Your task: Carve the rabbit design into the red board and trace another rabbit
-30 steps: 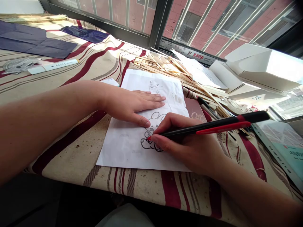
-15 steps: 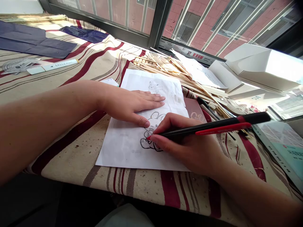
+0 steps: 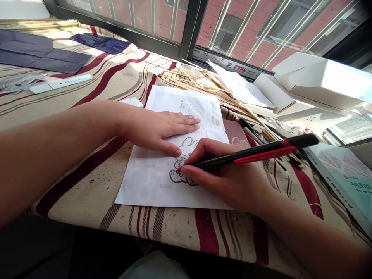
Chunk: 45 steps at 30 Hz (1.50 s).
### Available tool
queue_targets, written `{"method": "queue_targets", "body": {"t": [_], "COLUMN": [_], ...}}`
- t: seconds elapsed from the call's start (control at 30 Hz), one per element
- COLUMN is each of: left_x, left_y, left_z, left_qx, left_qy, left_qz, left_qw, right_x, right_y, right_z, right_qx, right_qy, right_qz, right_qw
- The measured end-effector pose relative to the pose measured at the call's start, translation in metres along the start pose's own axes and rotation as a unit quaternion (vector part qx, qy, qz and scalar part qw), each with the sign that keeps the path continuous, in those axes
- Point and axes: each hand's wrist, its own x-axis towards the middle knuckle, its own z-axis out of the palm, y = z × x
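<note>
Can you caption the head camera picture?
Right hand inks a cartoon rabbit with a black-and-red pen; left hand flattens a white paper sheet.

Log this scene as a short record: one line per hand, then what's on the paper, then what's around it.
Left hand: flat on a white paper sheet
Right hand: gripping a black-and-red marker pen, tip on the drawing
On paper: an inked cartoon rabbit at the pen tip; a smaller cartoon figure near the top edge
Under paper: striped cloth
Around: thin wooden sticks, a maroon booklet, white cardboard boxes, dark blue paper
</note>
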Motion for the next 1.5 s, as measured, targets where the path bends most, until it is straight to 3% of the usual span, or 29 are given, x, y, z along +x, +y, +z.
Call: {"method": "queue_targets", "body": {"t": [0.43,0.57,0.7,0.83,1.03,1.5], "left_x": [-0.001,-0.001,0.000,0.000,-0.001,-0.002], "left_y": [0.003,0.001,-0.002,-0.003,-0.005,-0.005], "left_z": [-0.002,-0.001,0.000,0.000,0.000,0.001], "left_qx": [0.018,0.012,0.011,0.007,0.012,0.004], "left_qy": [-0.014,-0.009,-0.007,-0.007,-0.005,0.003], "left_qz": [-0.009,-0.006,-0.001,-0.003,-0.011,-0.021], "left_qw": [1.000,1.000,1.000,1.000,1.000,1.000], "right_x": [-0.001,0.000,0.001,0.003,0.004,0.003], "right_y": [0.000,0.003,0.007,0.011,0.016,0.016], "right_z": [0.001,0.002,-0.005,-0.017,-0.021,-0.019], "right_qx": [-0.011,0.040,0.123,0.080,-0.034,0.008], "right_qy": [0.020,0.025,0.110,0.164,0.104,0.045], "right_qz": [0.009,0.027,0.032,0.002,-0.002,0.028], "right_qw": [1.000,0.999,0.986,0.983,0.994,0.999]}}
